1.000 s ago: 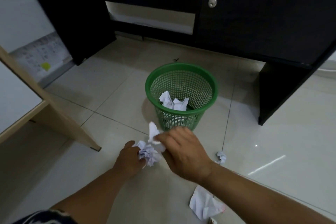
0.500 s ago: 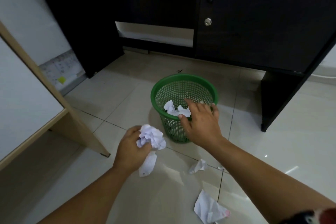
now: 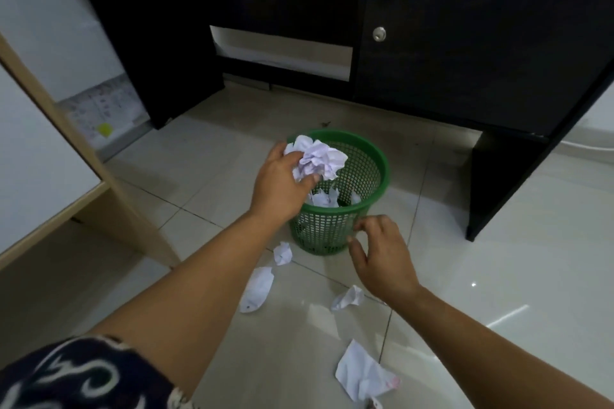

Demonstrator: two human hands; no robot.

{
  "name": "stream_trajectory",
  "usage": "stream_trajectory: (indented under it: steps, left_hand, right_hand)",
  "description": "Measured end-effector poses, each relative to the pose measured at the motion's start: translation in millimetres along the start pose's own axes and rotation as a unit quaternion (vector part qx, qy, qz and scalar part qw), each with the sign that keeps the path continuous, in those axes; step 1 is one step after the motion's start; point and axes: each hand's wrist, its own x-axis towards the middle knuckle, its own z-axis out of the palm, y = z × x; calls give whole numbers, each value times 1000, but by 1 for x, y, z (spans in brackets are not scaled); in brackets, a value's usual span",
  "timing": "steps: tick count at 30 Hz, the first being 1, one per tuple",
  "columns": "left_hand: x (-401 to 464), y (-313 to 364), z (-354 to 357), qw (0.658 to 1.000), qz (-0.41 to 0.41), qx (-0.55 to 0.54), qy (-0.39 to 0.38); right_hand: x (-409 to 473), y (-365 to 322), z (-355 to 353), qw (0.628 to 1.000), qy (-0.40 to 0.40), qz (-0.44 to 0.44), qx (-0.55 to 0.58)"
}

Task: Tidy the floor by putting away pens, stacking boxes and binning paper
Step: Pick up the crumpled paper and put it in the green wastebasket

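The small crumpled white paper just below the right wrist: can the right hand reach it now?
Probably yes. The right hand holds nothing and hovers beside the green mesh bin; the small crumpled white paper lies uncovered on the floor tiles.

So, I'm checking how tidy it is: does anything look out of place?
Yes. Four scraps of paper lie loose on the floor tiles near the green bin. The left hand holds a crumpled wad over the bin.
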Motion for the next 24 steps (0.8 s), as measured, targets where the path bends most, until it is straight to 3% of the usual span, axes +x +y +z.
stream_trajectory:
  steps: [3,7,10,13,18,21,24]
  left_hand:
    - [3,-1,3,999,-12,-36,-10]
    - [-17,-4,8,997,-7,-53,63]
    - [-45,-19,9,989,-19,-25,147]
    - [-75,-52,11,986,-76,2,151]
    - [-123,-103,19,983,-127,113,-65]
    - [-143,-121,25,950,-153,179,-206]
    - [-152,-132,32,906,-215,208,-299]
  right_hand:
    - [-18,17,11,987,-153,34,-36]
    - [-43,25,26,942,-317,50,-99]
    - [-54,18,36,927,-355,44,-112]
    - [-60,17,45,928,-356,42,-101]
    - [-60,18,42,944,-313,81,-62]
    - [-56,22,33,969,-223,91,-59]
    - [-58,37,27,943,-261,169,-121]
